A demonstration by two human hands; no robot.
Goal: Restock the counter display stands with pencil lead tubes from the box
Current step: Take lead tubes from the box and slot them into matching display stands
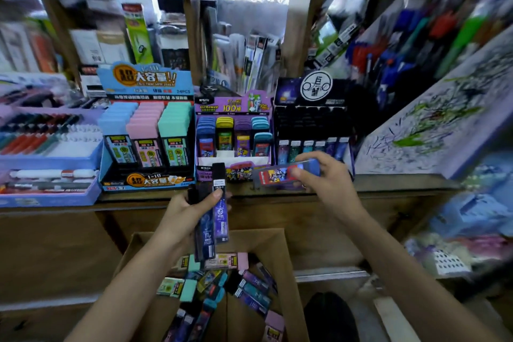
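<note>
The left hand (188, 208) gripped two dark slim tubes (215, 216) above the box (280, 247); the right hand (322, 178) pinched a red-and-blue tube (280, 175) before the purple stand (233, 130).

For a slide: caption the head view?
Left hand grips dark lead tubes over the box; right hand holds a red-blue case before the purple stand.

The cardboard box (255, 239) is cut off at 6 o'clock. Pens (441, 22) at 2 o'clock blur into streaks. The dark tubes' (220, 219) print is unreadable.
</note>
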